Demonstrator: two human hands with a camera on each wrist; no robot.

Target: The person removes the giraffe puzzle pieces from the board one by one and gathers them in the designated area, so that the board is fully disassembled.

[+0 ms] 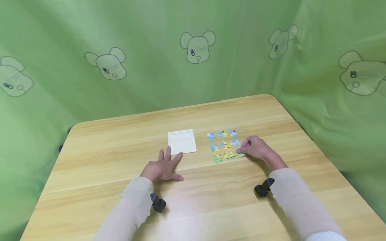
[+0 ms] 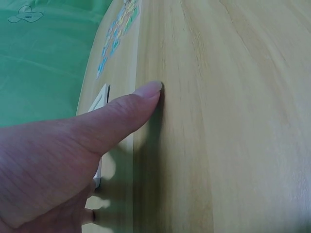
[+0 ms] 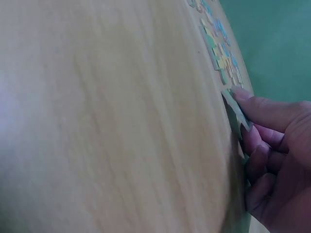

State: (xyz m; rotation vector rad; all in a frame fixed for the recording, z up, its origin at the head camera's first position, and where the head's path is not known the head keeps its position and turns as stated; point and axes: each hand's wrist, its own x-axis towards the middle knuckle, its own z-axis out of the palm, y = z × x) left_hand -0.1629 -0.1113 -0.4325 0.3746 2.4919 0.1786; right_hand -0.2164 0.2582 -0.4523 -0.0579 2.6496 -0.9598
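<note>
My left hand (image 1: 164,168) rests on the table with its fingers spread, the fingertips at the near left edge of a flat white puzzle tray (image 1: 194,149). In the left wrist view the thumb (image 2: 131,109) reaches out over the wood. Right of the tray, my right hand (image 1: 256,148) pinches a greenish jigsaw piece (image 3: 235,108) between thumb and fingers. This piece is tilted up, one edge close over the table, at the near right corner of a group of jigsaw pieces (image 1: 227,146). The group lies in loose rows with blue, yellow and green print.
The wooden table (image 1: 196,207) has rounded far corners. Green curtains (image 1: 156,67) printed with bear heads hang behind it and at both sides. A small black camera (image 1: 158,203) sits on the left wrist, and another black camera (image 1: 263,188) on the right.
</note>
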